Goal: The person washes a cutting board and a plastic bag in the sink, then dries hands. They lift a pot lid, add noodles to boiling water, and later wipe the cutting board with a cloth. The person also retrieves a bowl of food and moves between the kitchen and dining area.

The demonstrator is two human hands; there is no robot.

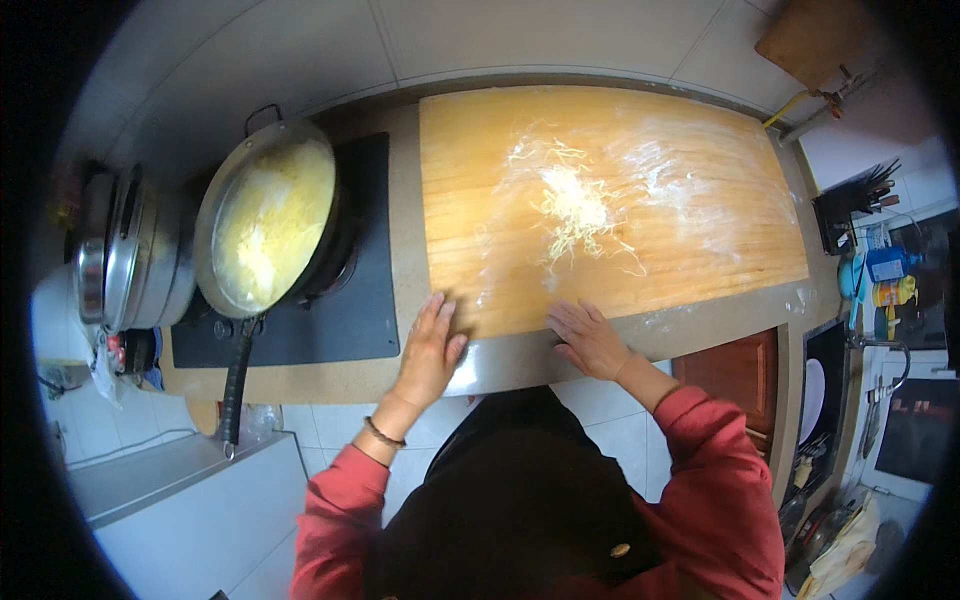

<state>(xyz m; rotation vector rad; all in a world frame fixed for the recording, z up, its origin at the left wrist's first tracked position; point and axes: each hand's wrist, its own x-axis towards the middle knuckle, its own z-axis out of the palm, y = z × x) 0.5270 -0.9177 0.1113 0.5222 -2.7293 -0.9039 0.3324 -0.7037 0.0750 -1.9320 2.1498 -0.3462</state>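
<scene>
Both of my hands hold nothing. My left hand (429,351) is at the near left corner of a large wooden board (480,135), its thumb apart from the fingers. Along the board's near edge lies my right hand (589,341), fingers stretched forward and thumb apart. A loose heap of thin, pale noodle strands (577,210) rests around the middle of the board, beyond my right hand and touched by neither hand. White powder, apparently flour (667,176), is smeared over the wood, mostly right of the strands.
Left of the board, a long-handled wok (311,161) with a yellowish inside stands over a black cooktop (360,300); its handle (238,382) juts past the counter. Stacked metal pots (150,255) are farther left. A knife block (832,217), bottles (889,265) and a sink (825,337) are at right.
</scene>
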